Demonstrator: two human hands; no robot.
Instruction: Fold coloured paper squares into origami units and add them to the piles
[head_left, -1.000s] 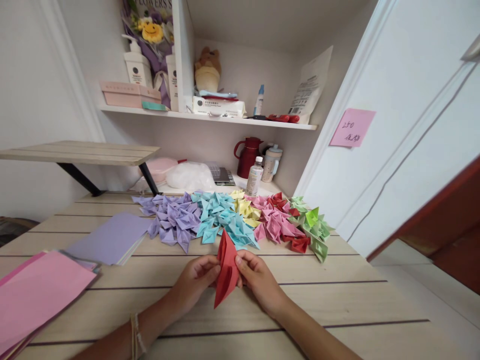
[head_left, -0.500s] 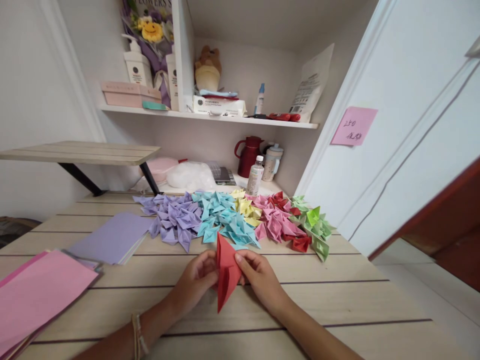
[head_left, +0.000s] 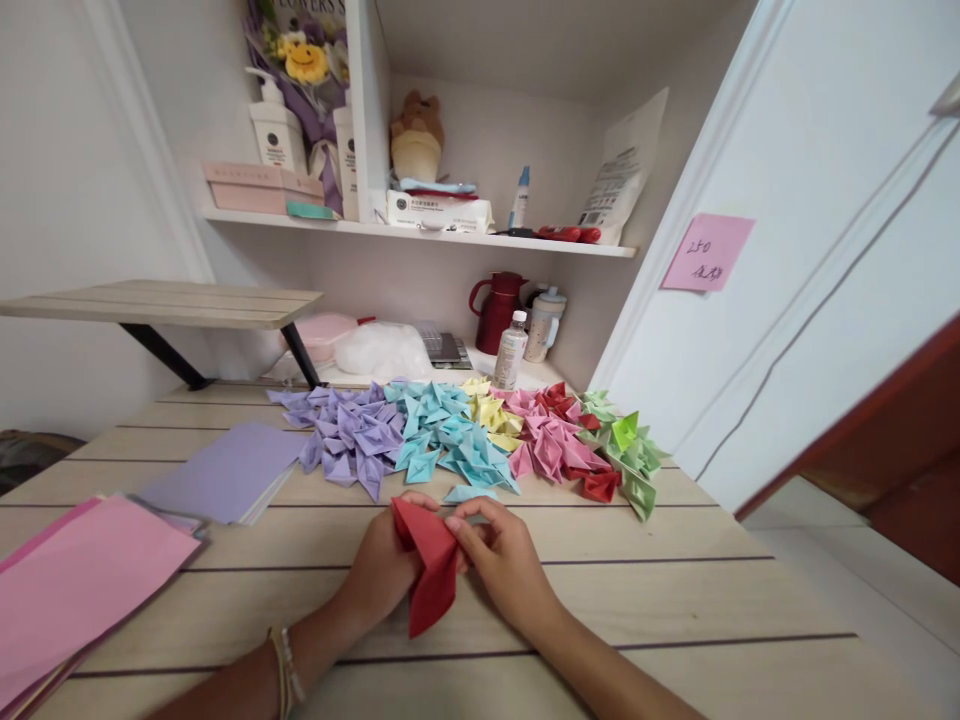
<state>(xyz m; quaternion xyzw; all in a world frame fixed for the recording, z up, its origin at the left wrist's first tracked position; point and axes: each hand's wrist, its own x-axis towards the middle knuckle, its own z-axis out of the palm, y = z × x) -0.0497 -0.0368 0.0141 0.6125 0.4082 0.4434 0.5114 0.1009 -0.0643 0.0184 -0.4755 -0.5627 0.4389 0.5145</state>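
Red folded paper [head_left: 433,565], pinched by both the left hand [head_left: 380,565] and the right hand [head_left: 507,562], probably needs gentle, even pressure to keep its folds crisp.

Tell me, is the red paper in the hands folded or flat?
Folded: the red paper shows creased, overlapping layers and a pointed bottom end.

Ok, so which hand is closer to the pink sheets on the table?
Left. The left hand is to the right of the pink sheets, apart from them; the right hand is farther off, on the other side of the red folded paper.
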